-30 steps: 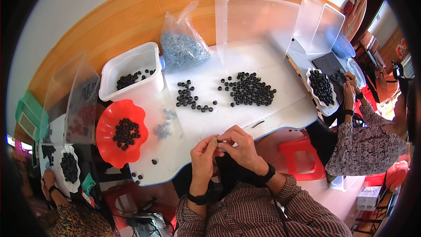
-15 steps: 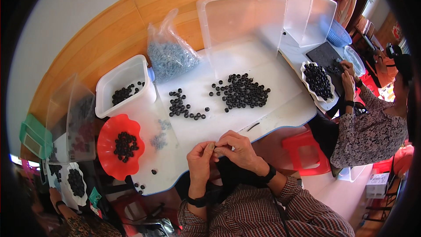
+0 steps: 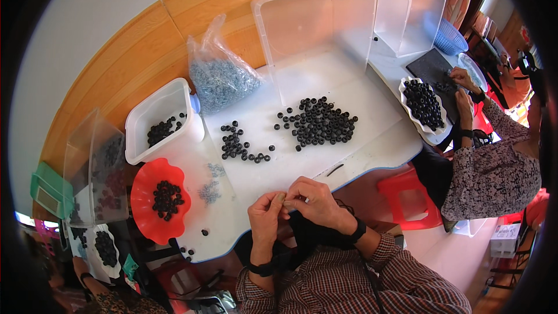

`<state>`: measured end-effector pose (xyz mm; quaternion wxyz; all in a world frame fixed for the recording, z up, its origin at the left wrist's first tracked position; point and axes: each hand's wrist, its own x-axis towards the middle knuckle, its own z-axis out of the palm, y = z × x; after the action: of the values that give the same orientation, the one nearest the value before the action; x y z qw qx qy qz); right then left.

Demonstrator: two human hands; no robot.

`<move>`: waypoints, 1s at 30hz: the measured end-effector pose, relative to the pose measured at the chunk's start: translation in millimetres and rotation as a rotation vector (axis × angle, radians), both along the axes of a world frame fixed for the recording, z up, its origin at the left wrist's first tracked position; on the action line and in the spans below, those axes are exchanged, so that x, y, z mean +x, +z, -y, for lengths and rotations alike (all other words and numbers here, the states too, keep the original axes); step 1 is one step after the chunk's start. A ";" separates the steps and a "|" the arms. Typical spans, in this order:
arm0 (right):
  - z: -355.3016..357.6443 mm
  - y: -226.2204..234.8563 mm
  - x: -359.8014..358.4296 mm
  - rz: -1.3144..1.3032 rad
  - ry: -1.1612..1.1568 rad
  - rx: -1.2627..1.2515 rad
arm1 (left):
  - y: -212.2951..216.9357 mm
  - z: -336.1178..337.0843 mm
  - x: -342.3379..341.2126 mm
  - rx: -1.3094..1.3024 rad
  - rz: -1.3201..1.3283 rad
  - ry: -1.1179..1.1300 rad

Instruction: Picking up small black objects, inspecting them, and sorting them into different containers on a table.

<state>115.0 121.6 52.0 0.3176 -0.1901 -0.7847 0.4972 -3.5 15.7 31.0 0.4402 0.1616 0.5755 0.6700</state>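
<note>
My left hand (image 3: 265,216) and my right hand (image 3: 317,202) meet at the table's near edge. Thumbs and forefingers are pinched together, fingertips almost touching. Whatever they hold is too small or too covered to make out. Beyond them on a white sheet lies a large heap of small black ring-like parts (image 3: 322,123), with a smaller loose group (image 3: 233,144) to its left. A red scalloped bowl (image 3: 142,200) at the left holds more black parts. Small clear bluish pieces (image 3: 210,191) are scattered between the bowl and the sheet.
A white tub (image 3: 139,134) and a plastic bag of bluish pieces (image 3: 224,84) stand at the back left. An upright translucent bin (image 3: 317,20) is behind the heap. On the right a co-worker's hands (image 3: 465,93) work beside a scalloped white dish (image 3: 443,117). Another person sits far left.
The view has shifted slightly. My hands stay pinched together in nearly the same place, and the heaps look unchanged. The co-worker's hand on the right has moved slightly.
</note>
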 end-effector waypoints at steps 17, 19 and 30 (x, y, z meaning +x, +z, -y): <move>-2.7 -5.7 2.5 -0.008 0.081 0.071 | -5.8 3.3 -3.8 0.021 -0.036 -0.084; -4.1 -2.9 4.6 0.006 0.103 -0.018 | -6.8 4.3 -5.7 0.025 -0.019 -0.084; -9.5 -9.6 6.4 0.024 0.070 -0.049 | -6.0 4.8 -3.2 0.023 -0.021 -0.094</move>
<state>121.4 131.1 42.3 0.2858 -0.1760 -0.7824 0.5246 -6.6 10.9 25.1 0.4630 0.2005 0.5641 0.6536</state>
